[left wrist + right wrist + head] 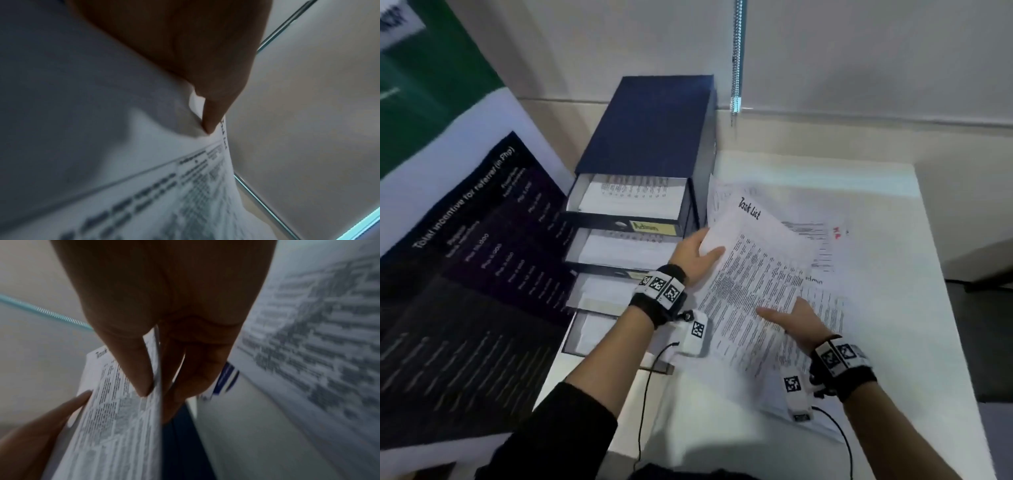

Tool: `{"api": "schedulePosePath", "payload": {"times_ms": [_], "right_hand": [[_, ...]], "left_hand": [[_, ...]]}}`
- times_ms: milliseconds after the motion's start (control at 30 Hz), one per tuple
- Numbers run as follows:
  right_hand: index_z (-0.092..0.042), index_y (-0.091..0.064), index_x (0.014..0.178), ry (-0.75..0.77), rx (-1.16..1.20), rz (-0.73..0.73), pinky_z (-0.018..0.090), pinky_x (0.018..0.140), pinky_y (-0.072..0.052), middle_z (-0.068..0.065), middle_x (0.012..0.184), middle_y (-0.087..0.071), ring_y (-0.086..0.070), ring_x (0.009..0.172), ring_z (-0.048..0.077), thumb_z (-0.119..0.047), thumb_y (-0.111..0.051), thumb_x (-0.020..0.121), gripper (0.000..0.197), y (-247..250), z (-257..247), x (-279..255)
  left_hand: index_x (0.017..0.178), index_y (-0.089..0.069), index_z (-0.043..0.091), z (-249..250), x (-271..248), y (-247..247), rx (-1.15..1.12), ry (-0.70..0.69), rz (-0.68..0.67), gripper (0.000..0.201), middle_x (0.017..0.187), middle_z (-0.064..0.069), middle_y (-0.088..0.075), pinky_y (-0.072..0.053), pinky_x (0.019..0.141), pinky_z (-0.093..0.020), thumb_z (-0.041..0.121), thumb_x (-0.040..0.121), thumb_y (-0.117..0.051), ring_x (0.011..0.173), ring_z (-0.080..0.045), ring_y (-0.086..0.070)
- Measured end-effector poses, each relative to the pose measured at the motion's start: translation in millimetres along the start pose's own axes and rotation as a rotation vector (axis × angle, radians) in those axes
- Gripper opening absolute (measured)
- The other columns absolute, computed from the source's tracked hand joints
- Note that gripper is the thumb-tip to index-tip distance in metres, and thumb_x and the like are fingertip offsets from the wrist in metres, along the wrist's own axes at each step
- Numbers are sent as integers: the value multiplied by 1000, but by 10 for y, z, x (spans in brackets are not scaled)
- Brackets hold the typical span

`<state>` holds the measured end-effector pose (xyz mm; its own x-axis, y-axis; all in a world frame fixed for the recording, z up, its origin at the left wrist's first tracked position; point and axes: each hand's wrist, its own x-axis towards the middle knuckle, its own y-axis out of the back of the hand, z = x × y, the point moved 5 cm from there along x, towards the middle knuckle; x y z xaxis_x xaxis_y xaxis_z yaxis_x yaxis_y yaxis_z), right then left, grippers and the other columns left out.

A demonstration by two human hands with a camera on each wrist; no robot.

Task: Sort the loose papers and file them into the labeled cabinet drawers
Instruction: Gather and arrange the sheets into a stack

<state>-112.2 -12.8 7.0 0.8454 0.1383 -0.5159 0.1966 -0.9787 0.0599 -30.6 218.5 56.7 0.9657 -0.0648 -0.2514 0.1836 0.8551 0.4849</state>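
**Lifting the task list toward the drawers: mind the loose sheets beneath**

Holding the task list point(753, 274) by two edges, you have it raised and bowed above the other papers point(822, 253) spread on the white table point(876, 192). Your left hand point(697, 253) pinches its far-left edge, thumb on top and fingers underneath; your right hand point(799, 325) pinches the near edge, thumb over the print.

Just left of the sheet stands the blue drawer cabinet point(650, 130), its drawers pulled out in steps and each already holding paper. Only the top drawer's yellow label point(653, 227) shows well, and its writing is blurred; your left wrist hides the next one. Filing by guess could put the sheet in the wrong drawer.

More than one sheet seems caught in your pinch, so a stray page may ride along. The bowed sheet could also crease or snag on a drawer front.
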Motion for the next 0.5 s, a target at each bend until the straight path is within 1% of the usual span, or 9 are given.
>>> {"api": "schedulePosePath", "payload": {"times_ms": [67, 100, 133, 200, 233, 333, 400, 467, 500], "right_hand": [[-12, -22, 152, -41, -25, -96, 45, 114, -34, -13, 140, -35, -38, 138, 24, -41, -86, 70, 108, -397, 58, -73], [-15, -25, 152, -36, -23, -147, 46, 114, -34, -11, 146, -38, -38, 139, 22, -48, -88, 65, 113, -573, 103, -76], [-19, -29, 151, -30, -41, -199, 45, 114, -35, -8, 148, -43, -41, 138, 20, -53, -89, 60, 114, -743, 110, -80], [-22, -34, 149, -12, -66, -263, 40, 112, -38, -8, 146, -49, -47, 133, 13, -55, -89, 58, 112, -1087, 100, -131], [-22, -34, 149, -28, -80, -309, 37, 110, -40, -9, 145, -50, -49, 131, 12, -54, -90, 58, 111, -1284, 112, -169], [-27, -36, 147, -92, -173, -423, 38, 106, -44, -14, 142, -51, -52, 127, 11, -55, -90, 54, 111, -1812, 281, -232], [-31, -40, 144, -148, -280, -486, 41, 103, -48, -11, 143, -51, -54, 126, 16, -61, -89, 53, 107, -2110, 483, -257], [-25, -48, 139, -211, -329, -505, 43, 100, -50, 3, 141, -55, -57, 122, 27, -63, -85, 60, 95, -2330, 627, -265], [-16, -51, 136, -225, -299, -476, 39, 95, -51, 13, 145, -46, -62, 111, 30, -60, -83, 66, 88, -2418, 624, -295]], "left_hand": [[130, -57, 19, -136, -174, 342, -5, -32, 11, 37, 118, -1, -69, -51, 96, -41, 30, 95, -60, 104, -19, -65], [130, -58, 19, -217, -279, 518, -34, -25, 31, 35, 112, 2, -70, -53, 92, -38, 29, 96, -58, 96, -17, -66], [129, -59, 20, -329, -380, 683, -71, 1, 60, 33, 101, 6, -70, -54, 84, -32, 28, 98, -55, 82, -15, -65], [120, -65, 20, -648, -595, 987, -119, 107, 132, 26, 68, 11, -63, -45, 58, -21, 27, 100, -49, 56, -10, -51], [113, -67, 21, -833, -710, 1116, -101, 143, 155, 24, 60, 10, -59, -40, 52, -21, 27, 100, -48, 51, -10, -48], [93, -67, 23, -1447, -1097, 1372, -64, 211, 100, 21, 70, -1, -61, -44, 60, -27, 34, 99, -49, 61, -19, -55], [82, -60, 18, -1794, -1388, 1480, -58, 306, 55, 23, 61, 1, -45, -34, 54, -27, 27, 101, -49, 53, -15, -42], [87, -61, 4, -2123, -1604, 1596, -33, 404, 39, 26, 57, -3, -41, -34, 47, -28, 22, 101, -49, 47, -14, -39], [94, -62, -4, -2232, -1677, 1656, -19, 435, 46, 28, 61, -9, -48, -43, 51, -34, 21, 101, -49, 52, -18, -47]]}}
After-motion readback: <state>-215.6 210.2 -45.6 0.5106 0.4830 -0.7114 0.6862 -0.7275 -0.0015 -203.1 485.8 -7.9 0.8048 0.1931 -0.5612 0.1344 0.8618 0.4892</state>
